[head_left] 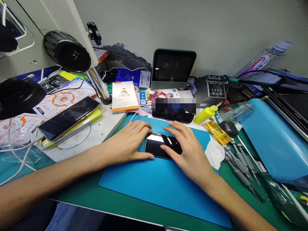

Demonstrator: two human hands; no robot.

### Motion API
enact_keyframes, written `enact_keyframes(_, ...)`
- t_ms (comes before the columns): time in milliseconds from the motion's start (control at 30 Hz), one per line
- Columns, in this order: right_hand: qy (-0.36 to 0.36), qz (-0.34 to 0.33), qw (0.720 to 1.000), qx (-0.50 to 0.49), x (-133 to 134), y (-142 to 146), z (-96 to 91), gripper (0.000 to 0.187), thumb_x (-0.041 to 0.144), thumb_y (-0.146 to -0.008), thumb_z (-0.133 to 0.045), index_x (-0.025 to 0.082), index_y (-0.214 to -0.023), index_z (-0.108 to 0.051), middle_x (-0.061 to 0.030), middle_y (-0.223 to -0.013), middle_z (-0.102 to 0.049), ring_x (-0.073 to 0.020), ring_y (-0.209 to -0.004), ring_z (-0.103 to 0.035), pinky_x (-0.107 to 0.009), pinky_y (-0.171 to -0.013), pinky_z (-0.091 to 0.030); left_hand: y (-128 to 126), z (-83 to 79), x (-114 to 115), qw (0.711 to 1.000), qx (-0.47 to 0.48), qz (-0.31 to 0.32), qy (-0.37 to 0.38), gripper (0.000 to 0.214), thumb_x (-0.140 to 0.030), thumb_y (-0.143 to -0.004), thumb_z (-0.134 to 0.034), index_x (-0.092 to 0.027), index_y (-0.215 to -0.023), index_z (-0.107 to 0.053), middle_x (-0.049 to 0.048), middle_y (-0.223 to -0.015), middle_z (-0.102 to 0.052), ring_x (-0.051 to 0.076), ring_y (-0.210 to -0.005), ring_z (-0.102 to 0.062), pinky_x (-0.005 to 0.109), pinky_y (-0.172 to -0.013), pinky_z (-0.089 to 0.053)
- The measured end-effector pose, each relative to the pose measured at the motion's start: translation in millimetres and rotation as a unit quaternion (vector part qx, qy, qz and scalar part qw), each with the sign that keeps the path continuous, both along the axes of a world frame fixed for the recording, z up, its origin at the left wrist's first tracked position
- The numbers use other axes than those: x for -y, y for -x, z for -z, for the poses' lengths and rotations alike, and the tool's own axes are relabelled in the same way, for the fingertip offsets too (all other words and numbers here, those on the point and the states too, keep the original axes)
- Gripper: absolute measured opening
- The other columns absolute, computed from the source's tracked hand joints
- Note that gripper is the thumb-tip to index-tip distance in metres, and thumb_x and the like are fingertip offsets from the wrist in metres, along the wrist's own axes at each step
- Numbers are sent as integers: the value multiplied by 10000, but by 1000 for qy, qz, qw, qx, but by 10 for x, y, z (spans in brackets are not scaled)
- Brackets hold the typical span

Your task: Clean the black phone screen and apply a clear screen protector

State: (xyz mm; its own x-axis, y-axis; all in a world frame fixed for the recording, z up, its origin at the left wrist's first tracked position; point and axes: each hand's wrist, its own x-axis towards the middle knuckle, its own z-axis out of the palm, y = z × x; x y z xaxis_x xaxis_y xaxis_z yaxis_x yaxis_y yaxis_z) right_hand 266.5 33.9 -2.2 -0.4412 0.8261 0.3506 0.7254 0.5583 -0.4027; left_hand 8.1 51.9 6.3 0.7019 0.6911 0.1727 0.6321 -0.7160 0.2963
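Observation:
A smartphone [154, 148] with a dark, glossy screen lies sideways on the blue mat [154, 183], light reflecting off its upper left part. My left hand [133, 139] holds its left end, the thumb along the near edge and the fingers at the far corner. Around the right end is my right hand [189, 150], thumb on the glass and fingers reaching past the far edge. Just beyond, a second phone [173, 114] with a dark screen is propped up, part of it blurred out.
A microscope [67, 51] overhangs the left, above a stacked phone [69, 117]. A white-orange box [124, 97] and a smart display [174, 69] stand behind. To the right are a yellow bottle [206, 114], a white tissue [215, 153], several screwdrivers [240, 170] and a blue case [276, 138].

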Motion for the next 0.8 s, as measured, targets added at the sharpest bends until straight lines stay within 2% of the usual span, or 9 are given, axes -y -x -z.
enact_keyframes(300, 8, 8, 999, -31, -37, -54, -22, 357, 281, -1020, -631, 253, -1375, -614, -103, -1450, -633, -299, -1423, -522, -537, -1180, -455, 8, -9, 2, 1000, -5, 0, -1, 644, -648, -908, -712, -154, -1285, -539, 158, -1353, -602, 360, -1287, -564, 530, -1097, -491)
enact_keyframes(467, 31, 24, 996, -74, -65, -106, -52, 267, 238, -1035, -602, 267, -1296, -652, -61, -1325, -708, -250, -1280, -629, -462, -1116, -506, 11, -12, 1, 1000, -5, 2, 4, 648, -631, -912, -718, -139, -1295, -544, 169, -1372, -584, 358, -1303, -554, 533, -1110, -487)
enact_keyframes(667, 50, -80, 995, -29, -41, -80, -48, 471, 301, -970, -722, 277, -1418, -578, -91, -1470, -620, -282, -1401, -546, -512, -1179, -460, 20, -2, 0, 1000, -3, 2, 10, 665, -642, -918, -705, -155, -1336, -531, 161, -1383, -574, 351, -1304, -547, 539, -1112, -490)
enact_keyframes(800, 44, -69, 996, -18, -38, -77, -37, 536, 335, -953, -743, 271, -1450, -553, -114, -1501, -588, -307, -1429, -518, -549, -1191, -445, 22, -7, 1, 1000, -1, 3, 9, 649, -631, -922, -706, -153, -1325, -532, 160, -1376, -583, 353, -1299, -552, 548, -1109, -495)
